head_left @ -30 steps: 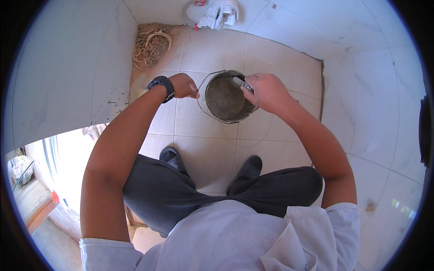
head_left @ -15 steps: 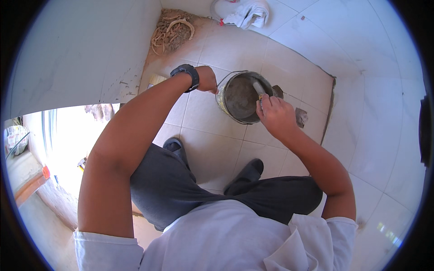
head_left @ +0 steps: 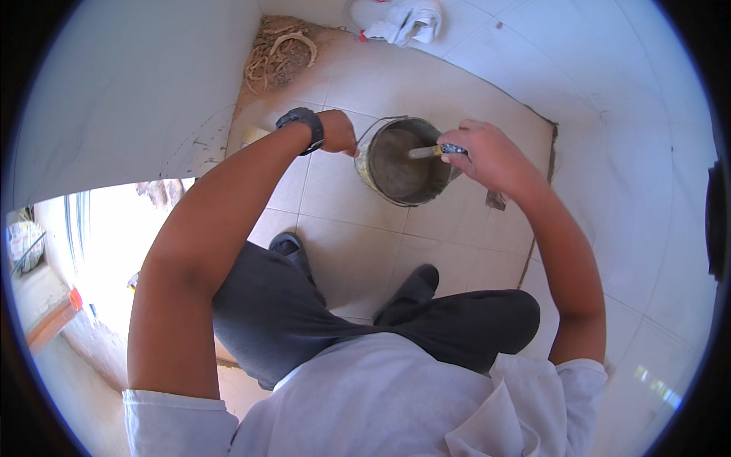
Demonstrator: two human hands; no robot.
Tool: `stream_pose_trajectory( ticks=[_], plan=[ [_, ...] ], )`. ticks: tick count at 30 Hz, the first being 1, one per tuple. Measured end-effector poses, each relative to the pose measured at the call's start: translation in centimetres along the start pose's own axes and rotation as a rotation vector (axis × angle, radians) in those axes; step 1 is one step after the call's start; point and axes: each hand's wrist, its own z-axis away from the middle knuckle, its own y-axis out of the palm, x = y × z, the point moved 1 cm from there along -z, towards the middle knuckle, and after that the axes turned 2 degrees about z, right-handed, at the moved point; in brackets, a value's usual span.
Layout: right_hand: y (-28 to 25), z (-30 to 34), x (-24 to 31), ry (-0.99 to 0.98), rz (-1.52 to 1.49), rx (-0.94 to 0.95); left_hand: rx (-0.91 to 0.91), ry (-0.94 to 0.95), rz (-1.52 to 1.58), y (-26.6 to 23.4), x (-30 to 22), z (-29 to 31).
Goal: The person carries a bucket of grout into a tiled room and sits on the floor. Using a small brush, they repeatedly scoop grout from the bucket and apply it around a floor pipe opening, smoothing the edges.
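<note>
A round bucket (head_left: 371, 177) of wet grey mix (head_left: 400, 164) stands on the floor in front of me. At its left side my left hand (head_left: 337, 132) is closed against the rim, beside the thin wire handle (head_left: 370, 128); the exact hold is partly hidden. My right hand (head_left: 487, 156) is beyond the right rim, closed round the dark grip of a hand tool (head_left: 424, 153). The tool has a pale shaft and a yellowish collar. It points left over the mix, and I cannot make out its working end.
Tiled floor (head_left: 346, 251) lies around the bucket, with my feet near it. A heap of rubble and cord (head_left: 278, 57) fills the far left corner. White cloth (head_left: 407, 23) lies at the far wall. A small grey-brown scrap (head_left: 496, 199) is right of the bucket.
My right hand has moved right and a little up, and the tool has turned from steep to nearly level across the right rim. My left hand stays at the bucket.
</note>
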Motion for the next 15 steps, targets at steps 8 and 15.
stream_pose_trajectory(
  ticks=[8, 15],
  plan=[
    [-0.5, -5.5, 1.7, -0.155, 0.158, 0.586, 0.011, -0.079, 0.157, -0.3, 0.0, 0.6],
    [0.4, -7.9, 1.1, -0.077, 0.151, 0.757, -0.003, -0.166, 0.258, -0.6, -0.8, 1.6]
  ],
)
